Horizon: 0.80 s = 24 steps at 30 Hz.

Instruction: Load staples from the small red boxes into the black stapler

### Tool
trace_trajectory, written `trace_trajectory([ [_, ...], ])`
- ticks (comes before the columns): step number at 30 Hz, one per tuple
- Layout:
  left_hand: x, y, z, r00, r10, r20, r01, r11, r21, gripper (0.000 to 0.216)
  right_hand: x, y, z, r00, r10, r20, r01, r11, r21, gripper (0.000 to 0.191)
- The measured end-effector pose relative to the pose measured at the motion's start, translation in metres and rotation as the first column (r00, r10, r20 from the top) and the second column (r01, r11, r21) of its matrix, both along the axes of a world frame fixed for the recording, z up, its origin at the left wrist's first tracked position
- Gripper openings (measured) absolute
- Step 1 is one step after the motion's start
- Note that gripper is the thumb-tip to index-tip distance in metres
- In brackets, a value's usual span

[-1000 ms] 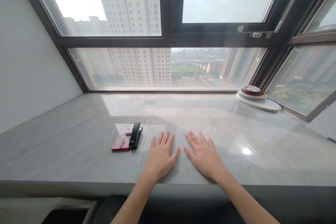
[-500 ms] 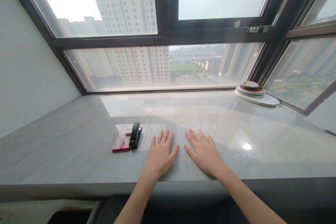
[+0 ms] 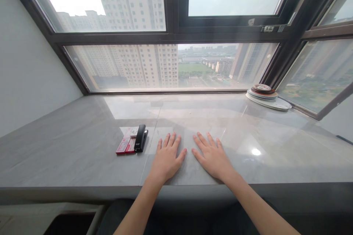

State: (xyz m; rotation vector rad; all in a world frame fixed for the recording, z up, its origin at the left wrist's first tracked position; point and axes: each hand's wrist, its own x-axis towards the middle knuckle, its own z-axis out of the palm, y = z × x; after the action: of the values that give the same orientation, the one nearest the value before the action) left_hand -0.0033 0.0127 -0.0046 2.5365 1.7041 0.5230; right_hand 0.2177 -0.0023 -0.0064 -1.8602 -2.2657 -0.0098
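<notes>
Plainly, the left hand [image 3: 166, 159] and right hand [image 3: 212, 158] lie flat, fingers spread and empty, on the sill [image 3: 68, 147], just right of the stapler [image 3: 140, 138], which looks light, rigid and smooth, best gripped across its long sides.

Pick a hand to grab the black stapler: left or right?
Left, probably. The left hand lies flat on the stone sill, just right of the black stapler, with nothing between them. The right hand lies flat farther right and would have to cross the left.
</notes>
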Motion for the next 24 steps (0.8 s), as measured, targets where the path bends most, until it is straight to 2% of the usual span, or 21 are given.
trace_trajectory([
  [24, 0.0008, 0.0003, -0.0004, 1.0, -0.002, -0.006, 0.002, 1.0, -0.012, 0.062, 0.0009, -0.0004, -0.0035, 1.0, -0.001, 0.006, 0.001, 1.0, 0.003, 0.065],
])
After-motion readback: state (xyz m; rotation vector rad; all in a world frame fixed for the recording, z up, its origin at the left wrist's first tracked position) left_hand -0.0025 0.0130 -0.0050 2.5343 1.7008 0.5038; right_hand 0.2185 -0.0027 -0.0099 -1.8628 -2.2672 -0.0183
